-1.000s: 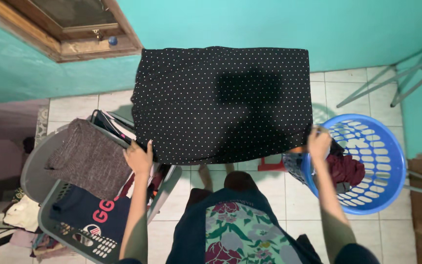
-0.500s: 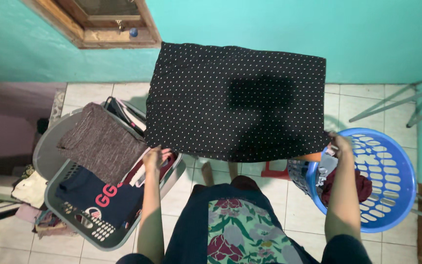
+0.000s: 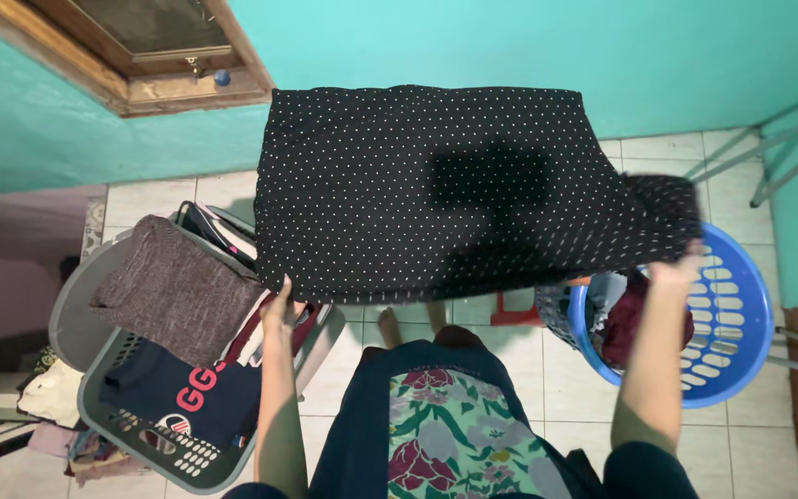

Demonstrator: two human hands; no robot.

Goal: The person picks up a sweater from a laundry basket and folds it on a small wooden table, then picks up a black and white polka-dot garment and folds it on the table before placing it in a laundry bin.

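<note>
Right hand [image 3: 674,271] lifted cloth corner | both grips pinch dotted cloth [image 3: 436,189] | long axis left-right

The person wears a dark navy garment [image 3: 390,388] whose front carries a large floral panel [image 3: 445,434] in pale green, with deep red roses, grey-blue blossoms and green leaves. Both forearms are bare, and dark short sleeves [image 3: 648,471] show only at the upper arms. The feet [image 3: 408,325] on the tiled floor are bare.
</note>
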